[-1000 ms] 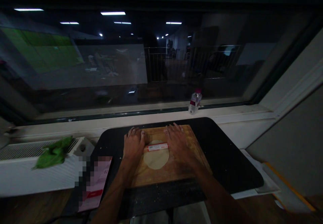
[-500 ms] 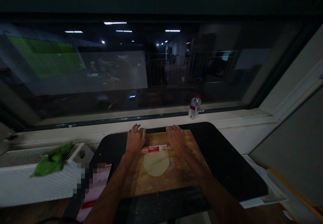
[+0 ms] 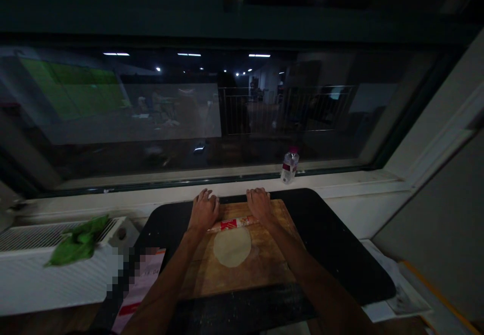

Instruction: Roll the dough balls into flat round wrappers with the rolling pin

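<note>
A thin round of dough lies on a wooden board. Just beyond the dough's far edge, a rolling pin with a red and white wrapper stretches crosswise, slightly tilted. My left hand rests over the pin's left end, palm down, its fingers reaching forward past it and a little apart. Over the right end lies my right hand, also palm down with fingers forward. Both palms hide the ends of the pin.
The board sits on a black table by a window sill. A bottle with a purple cap stands on the sill. At left, a green cloth drapes over a white radiator. A pink printed sheet lies at the table's left edge.
The rolling pin has turned slightly, its left end now nearer to me. My hands keep nearly the same place on it. The camera view has tilted up a little.
</note>
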Demonstrator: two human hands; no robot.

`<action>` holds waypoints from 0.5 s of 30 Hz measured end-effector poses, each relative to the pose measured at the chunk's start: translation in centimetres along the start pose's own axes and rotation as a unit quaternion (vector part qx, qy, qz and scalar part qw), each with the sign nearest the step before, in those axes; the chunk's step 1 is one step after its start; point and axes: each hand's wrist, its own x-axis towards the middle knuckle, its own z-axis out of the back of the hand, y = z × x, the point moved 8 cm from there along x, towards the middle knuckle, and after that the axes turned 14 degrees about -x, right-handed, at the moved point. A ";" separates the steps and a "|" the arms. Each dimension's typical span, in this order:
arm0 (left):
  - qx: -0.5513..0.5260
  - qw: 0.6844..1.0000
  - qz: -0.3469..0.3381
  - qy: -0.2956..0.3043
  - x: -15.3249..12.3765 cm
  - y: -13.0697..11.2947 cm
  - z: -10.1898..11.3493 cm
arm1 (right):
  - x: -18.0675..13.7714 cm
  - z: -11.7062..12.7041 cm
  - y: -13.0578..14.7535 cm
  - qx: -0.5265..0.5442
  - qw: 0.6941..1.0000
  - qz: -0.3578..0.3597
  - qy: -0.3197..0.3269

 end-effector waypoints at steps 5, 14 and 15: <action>0.006 1.000 0.021 0.022 -0.4 0.1 -0.2 | 0.3 -0.5 0.3 0.005 1.000 0.018 0.011; 0.022 0.979 0.147 0.138 -4.1 0.9 -1.0 | -0.2 -0.7 0.9 0.006 0.997 0.068 0.023; 0.028 0.980 0.139 0.142 -4.7 0.6 -1.0 | -0.2 -0.7 1.1 0.007 0.997 0.079 0.024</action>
